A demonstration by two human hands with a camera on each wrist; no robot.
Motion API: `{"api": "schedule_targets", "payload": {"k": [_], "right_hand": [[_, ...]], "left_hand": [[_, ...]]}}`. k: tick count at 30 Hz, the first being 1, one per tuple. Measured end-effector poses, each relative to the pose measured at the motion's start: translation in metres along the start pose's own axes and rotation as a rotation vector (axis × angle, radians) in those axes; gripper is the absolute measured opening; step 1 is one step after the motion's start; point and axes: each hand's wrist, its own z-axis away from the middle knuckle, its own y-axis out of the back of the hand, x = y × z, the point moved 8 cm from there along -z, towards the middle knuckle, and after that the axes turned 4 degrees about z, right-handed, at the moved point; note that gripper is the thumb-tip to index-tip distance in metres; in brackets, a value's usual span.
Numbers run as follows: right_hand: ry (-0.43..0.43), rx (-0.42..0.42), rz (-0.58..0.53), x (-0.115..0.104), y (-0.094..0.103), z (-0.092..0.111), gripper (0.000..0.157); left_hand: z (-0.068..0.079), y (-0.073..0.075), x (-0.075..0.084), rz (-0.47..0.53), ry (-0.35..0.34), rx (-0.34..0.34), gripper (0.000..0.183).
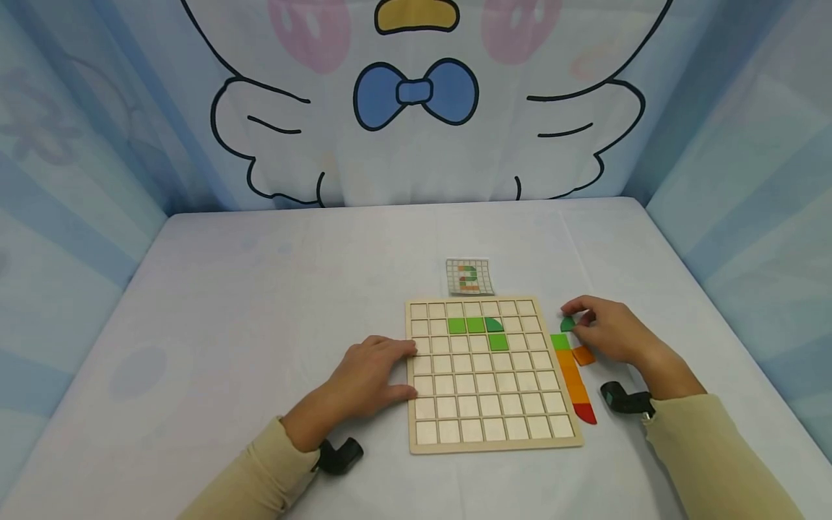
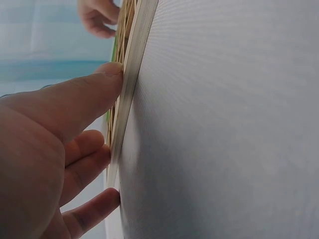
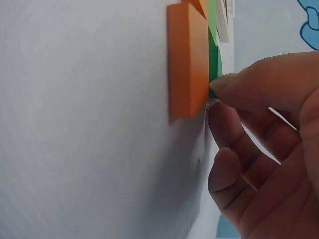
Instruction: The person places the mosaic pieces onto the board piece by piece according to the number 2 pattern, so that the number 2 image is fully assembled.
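Note:
A wooden grid board [image 1: 494,446] lies on the table. On it sit light green square tiles [image 1: 457,326] in an upper row, a dark green rounded-corner tile [image 1: 494,324] at that row's right end and another light green tile [image 1: 498,342] just below. My left hand [image 1: 367,375] touches the board's left edge with thumb and fingertips spread. Off the board's right side, my right hand [image 1: 611,331] pinches a dark green rounded-corner tile [image 1: 568,324] between thumb and finger. In the right wrist view, that tile is partly covered by the thumb [image 3: 264,77].
Along the board's right edge lie a light green tile [image 1: 560,342], orange tiles [image 1: 572,379], a skewed orange square [image 1: 583,355] and a red rounded tile [image 1: 585,414]. A small pattern card [image 1: 469,276] lies behind the board. Printed curtains [image 1: 416,159] border the table.

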Motion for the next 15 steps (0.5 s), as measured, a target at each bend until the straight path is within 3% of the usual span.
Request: {"api": "schedule_targets", "payload": {"k": [15], "right_hand": [[-0.018, 0.038, 0.004, 0.0004, 0.0031, 0.0008, 0.038]], "left_hand": [[0.0007, 0.0006, 0.0001, 0.006, -0.007, 0.006, 0.060]]}}
